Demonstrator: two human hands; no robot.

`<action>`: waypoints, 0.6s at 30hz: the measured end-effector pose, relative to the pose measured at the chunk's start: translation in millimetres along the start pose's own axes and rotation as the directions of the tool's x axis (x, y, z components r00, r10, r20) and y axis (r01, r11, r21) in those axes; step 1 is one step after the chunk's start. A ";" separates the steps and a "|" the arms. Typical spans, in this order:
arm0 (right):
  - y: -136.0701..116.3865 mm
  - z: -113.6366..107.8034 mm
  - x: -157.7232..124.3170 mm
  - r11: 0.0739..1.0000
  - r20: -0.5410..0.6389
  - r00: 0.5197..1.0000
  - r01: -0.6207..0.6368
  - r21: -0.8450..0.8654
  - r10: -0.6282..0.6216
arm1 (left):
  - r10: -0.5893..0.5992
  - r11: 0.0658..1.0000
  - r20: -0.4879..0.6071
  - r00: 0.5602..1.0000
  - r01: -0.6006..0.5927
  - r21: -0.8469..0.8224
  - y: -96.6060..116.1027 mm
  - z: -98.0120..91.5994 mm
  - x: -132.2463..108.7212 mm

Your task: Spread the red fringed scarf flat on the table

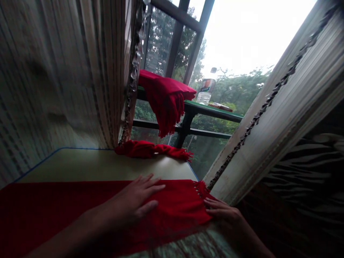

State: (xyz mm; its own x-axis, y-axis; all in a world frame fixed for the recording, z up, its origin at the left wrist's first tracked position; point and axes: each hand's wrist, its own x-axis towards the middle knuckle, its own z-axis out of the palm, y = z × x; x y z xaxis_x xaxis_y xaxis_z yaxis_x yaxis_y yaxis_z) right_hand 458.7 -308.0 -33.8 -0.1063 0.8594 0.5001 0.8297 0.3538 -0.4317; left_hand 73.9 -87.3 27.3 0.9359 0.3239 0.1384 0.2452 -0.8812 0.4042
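Note:
A long red cloth [172, 204] lies spread flat along the near side of a pale table [88, 163], its fringed end at the right. My left hand [142, 197] rests palm down on the cloth, fingers spread, holding nothing. At the fringed end, my right hand [221, 209] touches the cloth's right edge with its fingertips; the fingers are extended and its thumb is hidden. Behind, a bunched red scarf [142, 148] lies along the table's far edge.
A folded red shawl [168, 96] hangs over the window ledge [215, 111], beside a clear plastic bottle [206, 91] and a small flat packet [220, 106]. Curtains with beaded trim [247, 136] frame the window. Zebra-striped fabric [303, 172] is at the right.

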 end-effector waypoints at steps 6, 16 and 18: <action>6.0 -7.0 27.3 0.997 0.074 0.995 -0.072 -0.013 0.073 | 0.061 0.998 0.202 0.978 -0.066 0.018 25.9 34.0 124.4; 49.6 -17.1 59.7 0.990 0.051 0.994 -0.094 -0.110 0.100 | -0.005 1.000 0.094 0.996 0.004 0.014 1.2 11.3 137.3; 47.7 -14.2 51.8 0.992 0.023 0.998 -0.064 -0.108 0.066 | -0.031 0.999 0.019 0.999 0.031 0.032 -6.2 -25.9 89.8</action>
State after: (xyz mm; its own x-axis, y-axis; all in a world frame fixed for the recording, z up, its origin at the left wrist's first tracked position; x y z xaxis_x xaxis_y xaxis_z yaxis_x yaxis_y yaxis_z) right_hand 500.7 -251.9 -17.8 -0.0634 0.8892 0.4532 0.8889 0.2567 -0.3794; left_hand 149.9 -43.8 60.7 0.9324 0.3448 0.1088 0.2818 -0.8816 0.3787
